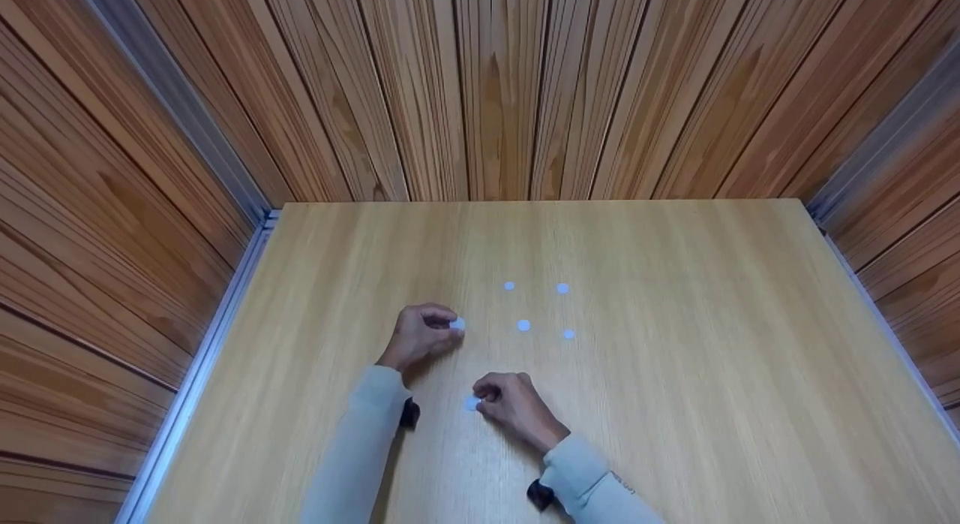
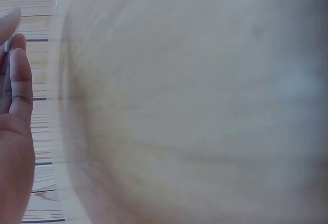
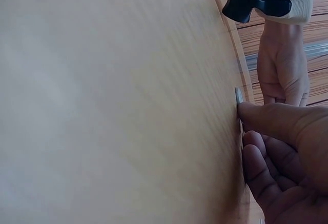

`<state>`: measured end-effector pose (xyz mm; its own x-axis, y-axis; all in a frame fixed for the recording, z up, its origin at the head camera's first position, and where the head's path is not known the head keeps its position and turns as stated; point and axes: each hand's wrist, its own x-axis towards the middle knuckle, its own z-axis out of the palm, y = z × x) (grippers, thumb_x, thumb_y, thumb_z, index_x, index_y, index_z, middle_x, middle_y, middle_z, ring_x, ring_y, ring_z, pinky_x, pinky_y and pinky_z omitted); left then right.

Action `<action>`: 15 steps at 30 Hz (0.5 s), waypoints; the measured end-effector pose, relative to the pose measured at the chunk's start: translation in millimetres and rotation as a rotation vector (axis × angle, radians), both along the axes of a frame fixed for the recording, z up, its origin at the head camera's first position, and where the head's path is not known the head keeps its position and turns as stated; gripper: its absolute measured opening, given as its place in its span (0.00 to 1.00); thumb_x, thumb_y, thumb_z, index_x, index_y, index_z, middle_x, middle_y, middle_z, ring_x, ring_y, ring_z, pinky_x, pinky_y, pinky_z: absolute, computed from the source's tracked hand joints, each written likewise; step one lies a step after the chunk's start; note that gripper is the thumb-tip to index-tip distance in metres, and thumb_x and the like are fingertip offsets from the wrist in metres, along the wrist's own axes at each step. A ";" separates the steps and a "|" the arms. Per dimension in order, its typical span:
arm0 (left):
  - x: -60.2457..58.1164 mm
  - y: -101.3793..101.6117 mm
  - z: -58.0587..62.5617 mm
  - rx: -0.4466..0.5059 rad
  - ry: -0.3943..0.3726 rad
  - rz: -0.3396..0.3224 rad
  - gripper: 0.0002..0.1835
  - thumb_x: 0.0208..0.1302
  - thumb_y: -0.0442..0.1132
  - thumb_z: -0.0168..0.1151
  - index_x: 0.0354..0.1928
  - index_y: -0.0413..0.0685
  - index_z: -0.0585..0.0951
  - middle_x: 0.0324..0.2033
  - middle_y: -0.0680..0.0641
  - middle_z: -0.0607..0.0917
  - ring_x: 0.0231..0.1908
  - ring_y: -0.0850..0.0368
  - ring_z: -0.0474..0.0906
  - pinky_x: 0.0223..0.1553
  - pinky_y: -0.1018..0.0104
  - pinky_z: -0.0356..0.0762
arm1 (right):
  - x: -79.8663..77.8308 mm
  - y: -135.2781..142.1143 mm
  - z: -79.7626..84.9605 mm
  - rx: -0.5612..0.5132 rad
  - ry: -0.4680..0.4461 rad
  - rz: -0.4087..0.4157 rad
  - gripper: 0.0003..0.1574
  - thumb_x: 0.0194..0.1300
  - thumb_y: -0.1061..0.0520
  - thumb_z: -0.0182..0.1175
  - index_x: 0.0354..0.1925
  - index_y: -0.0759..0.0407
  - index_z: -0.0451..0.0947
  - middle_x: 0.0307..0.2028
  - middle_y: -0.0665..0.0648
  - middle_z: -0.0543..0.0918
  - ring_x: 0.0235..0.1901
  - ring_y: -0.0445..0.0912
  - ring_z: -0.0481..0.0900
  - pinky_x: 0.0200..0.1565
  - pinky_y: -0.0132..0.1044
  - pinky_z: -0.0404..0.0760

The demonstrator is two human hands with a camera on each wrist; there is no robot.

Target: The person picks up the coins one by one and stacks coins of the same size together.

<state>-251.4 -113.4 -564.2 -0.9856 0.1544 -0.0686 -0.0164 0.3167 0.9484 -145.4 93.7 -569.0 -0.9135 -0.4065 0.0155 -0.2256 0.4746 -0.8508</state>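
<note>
My left hand [image 1: 421,333] pinches a small white disc [image 1: 457,324] between thumb and fingertips, just above or on the wooden table. Only a sliver of that disc shows between the fingers in the left wrist view. Nearer to me, my right hand [image 1: 516,408] has thumb and curled fingers at the edge of another white disc [image 1: 472,403]. Seen edge-on in the right wrist view, this disc [image 3: 239,96] is thin and lies against the thumb tip at the table surface. Several more white discs, such as one disc [image 1: 523,326], lie apart beyond my hands, some smaller than others.
The light wooden table [image 1: 712,359] ends at a plank wall [image 1: 495,96] at the back. Metal rails [image 1: 202,359] and plank walls bound both sides. A dark device [image 1: 540,495] sits at each sleeve cuff.
</note>
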 end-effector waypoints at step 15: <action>20.9 -11.0 0.0 -0.001 0.075 -0.090 0.11 0.52 0.31 0.77 0.39 0.44 0.89 0.40 0.47 0.88 0.40 0.53 0.85 0.42 0.66 0.81 | -0.5 -1.5 -0.6 -0.012 0.021 0.001 0.09 0.59 0.69 0.68 0.40 0.65 0.85 0.34 0.54 0.87 0.33 0.38 0.80 0.36 0.32 0.78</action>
<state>-230.5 -124.4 -564.2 -0.9702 0.2421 0.0050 0.0834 0.3147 0.9455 -145.8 92.2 -569.6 -0.9124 -0.4073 0.0397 -0.2443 0.4643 -0.8513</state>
